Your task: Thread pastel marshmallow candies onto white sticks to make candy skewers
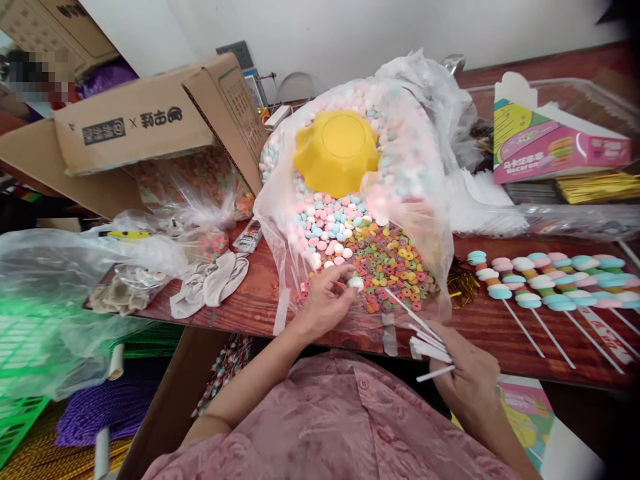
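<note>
Pinching a white marshmallow candy [355, 283] between thumb and fingertips, the left hand [325, 303] sits just below frame centre, at the near edge of the open plastic bag [280, 267] of sweets. Fingers are narrowed on the piece, not flattened.

The candy looks very light, soft and squashable; a gentle grip by its sides should do, since a hard squeeze would likely dent it.

The right hand [465, 380], lower right of centre, is curled closed around a bunch of white sticks [425, 343], whose tips fan up and left toward the bag. Sticks look thin, stiff and light, probably smooth enough to slip in a loose grip; best held low on the shaft.

Inside the bag: pastel marshmallow pieces [325, 223], coloured cereal rings [395, 263], an upturned yellow bowl [336, 152].

Right of frame: finished marshmallow skewers [545, 287] lying on the red-brown table [250, 303].
</note>
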Demonstrator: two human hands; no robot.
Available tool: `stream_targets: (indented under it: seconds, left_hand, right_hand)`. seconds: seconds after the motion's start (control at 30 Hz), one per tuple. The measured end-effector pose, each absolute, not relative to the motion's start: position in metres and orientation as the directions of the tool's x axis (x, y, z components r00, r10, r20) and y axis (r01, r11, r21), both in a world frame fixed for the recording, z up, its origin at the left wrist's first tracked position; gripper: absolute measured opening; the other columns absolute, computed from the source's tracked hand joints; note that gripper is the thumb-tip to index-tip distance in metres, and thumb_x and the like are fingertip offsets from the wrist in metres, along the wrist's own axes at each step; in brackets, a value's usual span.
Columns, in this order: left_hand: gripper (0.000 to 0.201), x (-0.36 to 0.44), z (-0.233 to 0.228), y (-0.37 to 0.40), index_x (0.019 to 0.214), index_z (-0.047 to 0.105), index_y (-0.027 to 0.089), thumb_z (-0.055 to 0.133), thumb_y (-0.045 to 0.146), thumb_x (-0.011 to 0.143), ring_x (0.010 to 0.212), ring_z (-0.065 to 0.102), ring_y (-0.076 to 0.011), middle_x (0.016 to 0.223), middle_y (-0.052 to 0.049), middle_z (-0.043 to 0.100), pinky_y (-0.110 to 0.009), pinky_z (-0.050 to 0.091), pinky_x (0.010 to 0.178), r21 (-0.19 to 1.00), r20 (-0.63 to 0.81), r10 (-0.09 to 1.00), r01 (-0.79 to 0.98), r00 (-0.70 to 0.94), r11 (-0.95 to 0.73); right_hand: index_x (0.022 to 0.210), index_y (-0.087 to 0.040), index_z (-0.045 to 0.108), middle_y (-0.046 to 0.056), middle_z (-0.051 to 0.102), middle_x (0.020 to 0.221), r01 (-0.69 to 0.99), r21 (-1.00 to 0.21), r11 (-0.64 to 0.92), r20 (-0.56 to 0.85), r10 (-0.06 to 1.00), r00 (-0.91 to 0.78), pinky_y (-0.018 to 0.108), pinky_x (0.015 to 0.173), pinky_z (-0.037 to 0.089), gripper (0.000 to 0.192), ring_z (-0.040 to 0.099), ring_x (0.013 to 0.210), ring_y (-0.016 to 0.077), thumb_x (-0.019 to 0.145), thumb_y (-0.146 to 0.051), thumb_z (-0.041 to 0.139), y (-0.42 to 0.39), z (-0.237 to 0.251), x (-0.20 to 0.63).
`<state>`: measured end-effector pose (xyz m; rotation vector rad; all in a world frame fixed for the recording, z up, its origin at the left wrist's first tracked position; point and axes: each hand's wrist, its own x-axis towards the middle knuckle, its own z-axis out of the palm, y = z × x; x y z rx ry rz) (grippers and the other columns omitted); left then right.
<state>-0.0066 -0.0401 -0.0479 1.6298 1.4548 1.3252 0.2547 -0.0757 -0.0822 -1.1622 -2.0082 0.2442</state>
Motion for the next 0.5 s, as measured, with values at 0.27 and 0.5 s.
stream_targets:
  seconds: [0.27, 0.5]
  left_hand:
    - [0.042, 0.004, -0.040, -0.049, 0.112, 0.071, 0.017, 0.081, 0.035, 0.076, 0.073, 0.063, -0.0098, 0.092, -0.003, 0.069, -0.023, 0.057, 0.067, 0.982, 0.027, 0.976, -0.176, -0.218, -0.066]
    - [0.017, 0.003, -0.040, -0.052, 0.100, 0.074, 0.018, 0.072, 0.027, 0.086, 0.091, 0.067, -0.0151, 0.098, -0.007, 0.071, -0.027, 0.059, 0.077, 0.892, 0.422, 0.885, 0.264, -0.199, -0.366]
  right_hand:
    - [0.119, -0.016, 0.069, 0.008, 0.078, 0.109, 0.569, -0.564, 0.599, 0.465, 0.799, -0.381, 0.026, 0.083, 0.059, 0.041, 0.077, 0.092, 0.0197, 0.086, -0.008, 0.046, -0.083, -0.072, 0.221]
    - [0.115, -0.017, 0.072, 0.006, 0.079, 0.101, 0.624, -0.582, 0.522, 0.386, 0.852, -0.354, 0.026, 0.071, 0.059, 0.045, 0.077, 0.083, 0.0201, 0.082, -0.009, 0.043, -0.085, -0.078, 0.220]
